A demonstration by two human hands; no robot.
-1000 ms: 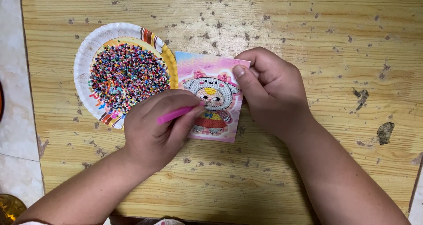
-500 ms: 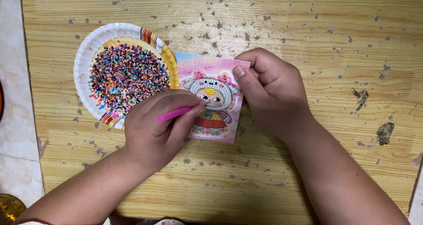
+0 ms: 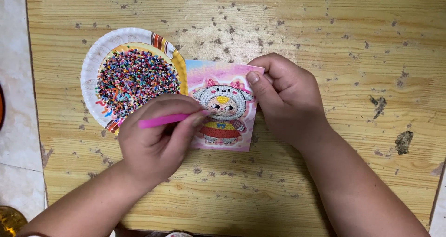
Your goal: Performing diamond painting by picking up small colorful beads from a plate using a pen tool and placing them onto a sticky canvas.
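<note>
On a speckled wooden table (image 3: 325, 28) beside pale, seemingly tiled floor (image 3: 14, 125), left hand (image 3: 155, 142) grips a pink pen (image 3: 162, 121)

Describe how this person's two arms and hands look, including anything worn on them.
Both forearms are bare as far as the frame shows: no sleeves, watch, bracelets or gloves. The left hand and right hand carry no rings that can be seen. The fingers are plump, with short, unpainted nails; the right thumbnail shows plainly.

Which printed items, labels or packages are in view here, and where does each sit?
Picture card: table centre, rectangular, pink, cartoon figure in grey hood and red skirt; right hand holds its edge, left hand holds a pink pen over it.
Paper plate: left of card, round, white rim, printed stripes, multicoloured beads.
</note>
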